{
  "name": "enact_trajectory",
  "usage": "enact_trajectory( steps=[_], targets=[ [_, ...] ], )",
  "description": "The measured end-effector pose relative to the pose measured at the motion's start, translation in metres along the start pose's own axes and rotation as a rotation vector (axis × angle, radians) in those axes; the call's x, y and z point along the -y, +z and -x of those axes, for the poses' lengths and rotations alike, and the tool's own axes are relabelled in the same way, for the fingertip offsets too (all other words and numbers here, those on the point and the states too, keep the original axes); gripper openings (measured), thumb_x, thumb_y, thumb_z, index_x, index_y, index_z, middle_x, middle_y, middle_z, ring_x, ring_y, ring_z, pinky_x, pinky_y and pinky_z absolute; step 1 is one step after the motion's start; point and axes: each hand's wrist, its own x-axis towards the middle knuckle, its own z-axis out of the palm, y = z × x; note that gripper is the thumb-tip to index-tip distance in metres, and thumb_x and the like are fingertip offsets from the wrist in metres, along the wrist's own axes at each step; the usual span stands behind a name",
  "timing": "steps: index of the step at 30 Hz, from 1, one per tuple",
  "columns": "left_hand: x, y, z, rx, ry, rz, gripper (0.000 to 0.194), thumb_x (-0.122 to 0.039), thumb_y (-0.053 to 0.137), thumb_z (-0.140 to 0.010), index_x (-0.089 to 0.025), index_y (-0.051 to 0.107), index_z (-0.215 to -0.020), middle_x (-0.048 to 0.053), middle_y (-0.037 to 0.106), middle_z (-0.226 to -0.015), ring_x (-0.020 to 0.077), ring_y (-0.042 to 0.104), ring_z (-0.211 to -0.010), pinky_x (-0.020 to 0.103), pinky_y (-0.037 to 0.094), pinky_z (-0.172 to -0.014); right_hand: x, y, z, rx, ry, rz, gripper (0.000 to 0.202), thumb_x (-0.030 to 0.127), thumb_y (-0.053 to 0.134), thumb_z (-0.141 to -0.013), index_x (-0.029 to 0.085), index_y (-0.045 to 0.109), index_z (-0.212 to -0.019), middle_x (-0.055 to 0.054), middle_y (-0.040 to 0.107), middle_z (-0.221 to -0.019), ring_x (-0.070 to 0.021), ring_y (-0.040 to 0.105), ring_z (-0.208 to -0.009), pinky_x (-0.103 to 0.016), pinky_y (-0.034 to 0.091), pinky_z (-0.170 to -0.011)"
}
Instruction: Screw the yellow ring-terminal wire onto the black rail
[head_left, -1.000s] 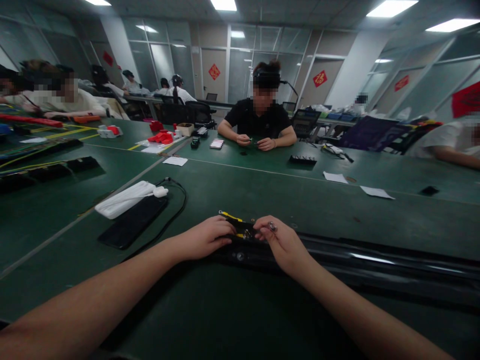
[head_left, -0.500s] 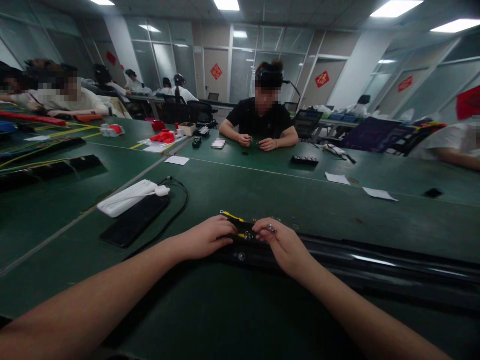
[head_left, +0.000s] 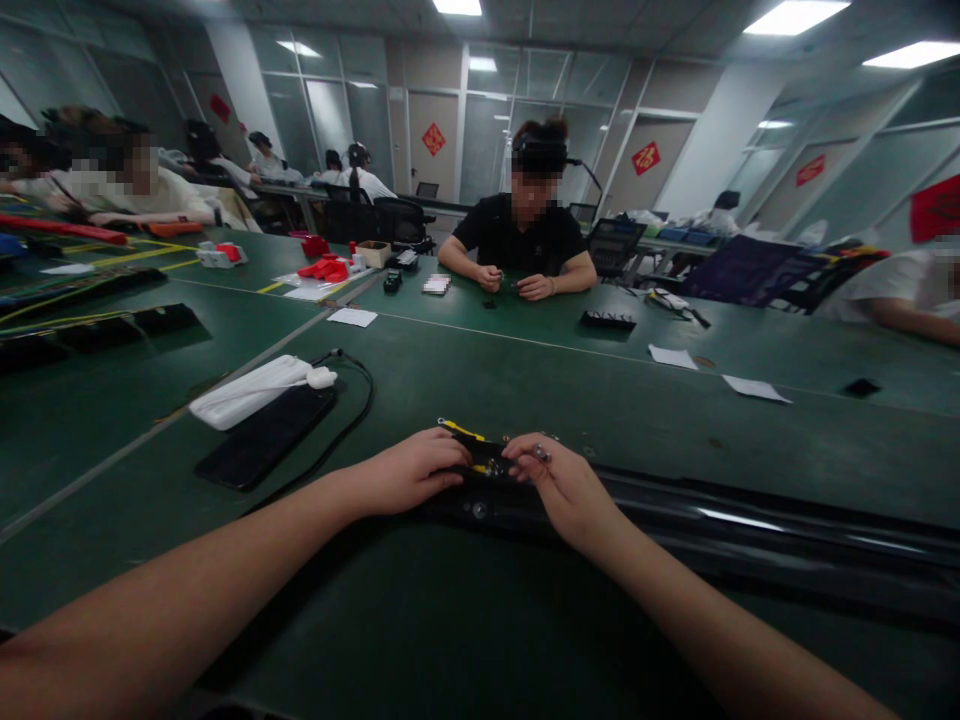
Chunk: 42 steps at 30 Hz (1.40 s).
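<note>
Gripping black channel (head_left: 720, 515) by end with left hand (head_left: 412, 470), toward 6 o'clock on worktop (head_left: 465, 370). Bending right hand (head_left: 556, 480) around small metal piece (head_left: 541, 453); cannot tell hold. Judging partway: yellow lead (head_left: 463, 432) loose-ended at 11 o'clock, inner fastening unconfirmed.

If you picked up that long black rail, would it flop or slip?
The rail is probably stiff, since its edges run fairly straight. Its glossy highlights suggest a smooth, perhaps slippery surface. Being so long, it may tilt if lifted by one end.

Bar (head_left: 750, 527): on table (head_left: 450, 370), near, ctr to right
Phone (head_left: 262, 442): left of bar, cable (head_left: 370, 386) btwn
Person (head_left: 517, 235): far side, behind table, ctr
</note>
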Motion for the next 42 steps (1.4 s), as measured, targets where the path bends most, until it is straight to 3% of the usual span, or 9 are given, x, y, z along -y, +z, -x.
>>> enact_trajectory(
  steps=[17, 26, 36, 42],
  targets=[
    [-0.006, -0.002, 0.000, 0.007, -0.030, -0.004, 0.017, -0.017, 0.053, -0.094, -0.020, 0.063, -0.108, 0.007, 0.063, -0.112, 0.0230, 0.052, -0.112, 0.042, 0.038, -0.103, -0.002, 0.002, 0.000, -0.004, 0.035, 0.012, 0.022, 0.025, 0.037, -0.100, 0.020, 0.058, -0.102, -0.005, 0.064, -0.091, -0.0168, 0.063, -0.079, -0.032, 0.050, -0.075],
    [-0.004, -0.001, 0.001, -0.014, -0.033, 0.023, 0.016, -0.016, 0.054, -0.093, -0.019, 0.063, -0.107, 0.007, 0.062, -0.112, 0.0226, 0.052, -0.112, 0.041, 0.040, -0.102, 0.003, -0.001, 0.004, -0.211, 0.131, 0.144, 0.030, 0.031, 0.028, -0.102, 0.020, 0.053, -0.090, -0.003, 0.056, -0.077, -0.0184, 0.056, -0.071, -0.032, 0.042, -0.068],
    [-0.004, -0.001, 0.000, -0.007, -0.036, 0.014, 0.016, -0.017, 0.054, -0.094, -0.020, 0.063, -0.107, 0.007, 0.062, -0.111, 0.0223, 0.052, -0.111, 0.041, 0.040, -0.102, 0.011, -0.002, -0.002, -0.087, 0.157, 0.252, 0.023, 0.023, 0.033, -0.098, 0.021, 0.048, -0.081, -0.002, 0.054, -0.074, -0.0193, 0.053, -0.068, -0.032, 0.039, -0.065],
    [-0.002, 0.000, 0.001, -0.005, -0.047, 0.014, 0.015, -0.018, 0.054, -0.094, -0.020, 0.063, -0.106, 0.006, 0.062, -0.111, 0.0220, 0.052, -0.111, 0.040, 0.040, -0.102, 0.002, -0.015, -0.006, 0.055, 0.149, 0.243, 0.016, 0.019, 0.044, -0.094, 0.021, 0.053, -0.080, -0.002, 0.059, -0.073, -0.0192, 0.058, -0.069, -0.031, 0.041, -0.065]
  ],
)
